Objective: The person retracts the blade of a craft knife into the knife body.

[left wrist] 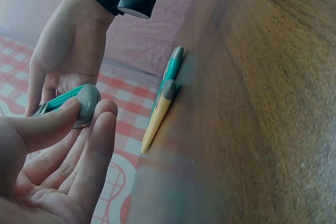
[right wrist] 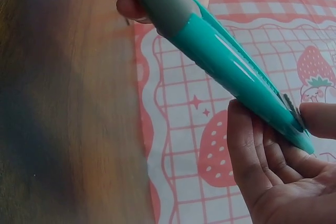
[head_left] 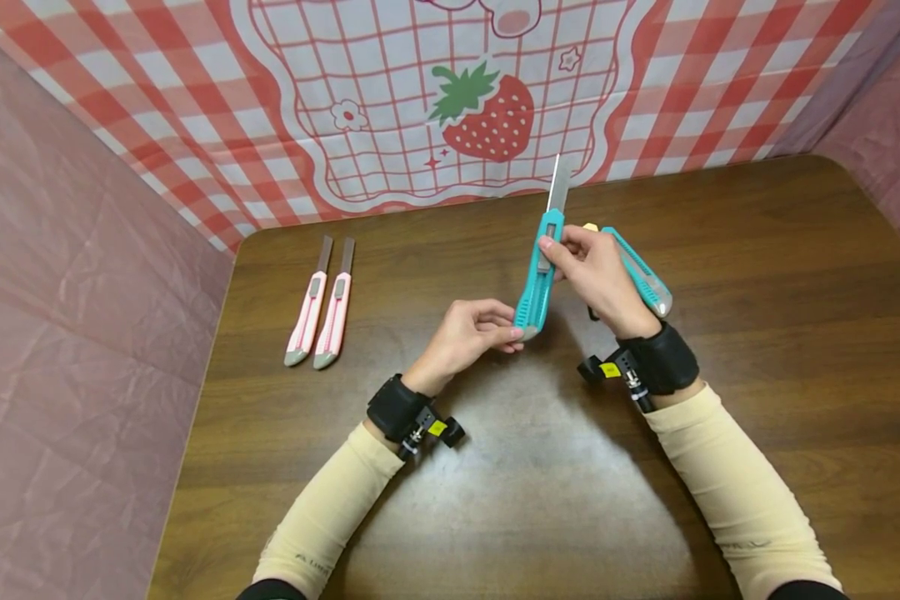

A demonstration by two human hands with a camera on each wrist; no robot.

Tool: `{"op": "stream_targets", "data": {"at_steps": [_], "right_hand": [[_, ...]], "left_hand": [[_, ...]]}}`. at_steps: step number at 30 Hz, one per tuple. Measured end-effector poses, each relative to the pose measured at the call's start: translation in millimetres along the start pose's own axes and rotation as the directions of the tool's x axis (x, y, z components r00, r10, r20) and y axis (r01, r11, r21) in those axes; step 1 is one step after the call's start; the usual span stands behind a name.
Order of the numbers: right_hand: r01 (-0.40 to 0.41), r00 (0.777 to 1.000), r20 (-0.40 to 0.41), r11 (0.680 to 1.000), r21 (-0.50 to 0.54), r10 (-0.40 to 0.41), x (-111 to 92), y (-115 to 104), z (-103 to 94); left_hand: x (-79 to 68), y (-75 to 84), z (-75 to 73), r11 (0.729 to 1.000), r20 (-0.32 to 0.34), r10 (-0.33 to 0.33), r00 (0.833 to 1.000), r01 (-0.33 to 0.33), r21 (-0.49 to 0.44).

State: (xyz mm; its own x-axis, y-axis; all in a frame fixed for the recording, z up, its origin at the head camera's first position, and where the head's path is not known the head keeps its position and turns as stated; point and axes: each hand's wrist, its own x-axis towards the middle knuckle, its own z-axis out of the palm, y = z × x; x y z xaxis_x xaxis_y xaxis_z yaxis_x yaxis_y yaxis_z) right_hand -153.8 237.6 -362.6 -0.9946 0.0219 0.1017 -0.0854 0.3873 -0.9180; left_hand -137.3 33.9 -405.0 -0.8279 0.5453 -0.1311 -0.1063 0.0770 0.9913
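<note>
A teal utility knife [head_left: 537, 287] is held up over the table in both hands, its long blade [head_left: 558, 185] extended and pointing toward the back. My left hand [head_left: 471, 340] pinches the grey end cap [left wrist: 88, 103] between thumb and fingers. Higher on the handle, my right hand [head_left: 596, 271] grips near the slider, with the thumb on that side and the fingers beneath the body [right wrist: 236, 72]. Behind the right hand lies another teal utility knife [head_left: 645, 279]. Beside it is a yellow utility knife [left wrist: 156, 121], mostly hidden by that hand in the head view.
Two pink utility knives [head_left: 307, 321] with blades out lie side by side at the left of the brown wooden table [head_left: 480, 500]. A red checked cloth with a strawberry print [head_left: 495, 117] hangs along the back edge. Pink curtains [head_left: 82, 292] flank both sides.
</note>
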Motion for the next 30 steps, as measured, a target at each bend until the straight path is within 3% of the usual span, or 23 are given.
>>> {"op": "stream_targets", "data": {"at_steps": [7, 14, 19, 30], "right_hand": [[-0.041, 0.999, 0.015, 0.999, 0.02, 0.04, 0.3, 1.0, -3.0], [-0.076, 0.993, 0.09, 0.997, 0.028, 0.074, -0.8, -2.1, -5.1], [-0.065, 0.997, 0.049, 0.998, -0.025, 0.066, -0.6, -2.3, -4.2], [0.001, 0.997, 0.074, 0.997, -0.083, 0.005, -0.3, 0.5, -5.3]], "left_hand": [[0.2, -1.1, 1.7, 1.0, 0.007, 0.006, 1.0, -0.006, -0.003], [-1.0, -1.5, 2.7, 0.999, 0.003, 0.029, 1.0, -0.029, 0.015], [-1.3, -1.8, 4.5, 0.999, -0.003, 0.034, 0.999, -0.034, 0.019], [-1.8, -2.8, 10.7, 0.998, -0.037, 0.06, 0.998, -0.06, 0.011]]}}
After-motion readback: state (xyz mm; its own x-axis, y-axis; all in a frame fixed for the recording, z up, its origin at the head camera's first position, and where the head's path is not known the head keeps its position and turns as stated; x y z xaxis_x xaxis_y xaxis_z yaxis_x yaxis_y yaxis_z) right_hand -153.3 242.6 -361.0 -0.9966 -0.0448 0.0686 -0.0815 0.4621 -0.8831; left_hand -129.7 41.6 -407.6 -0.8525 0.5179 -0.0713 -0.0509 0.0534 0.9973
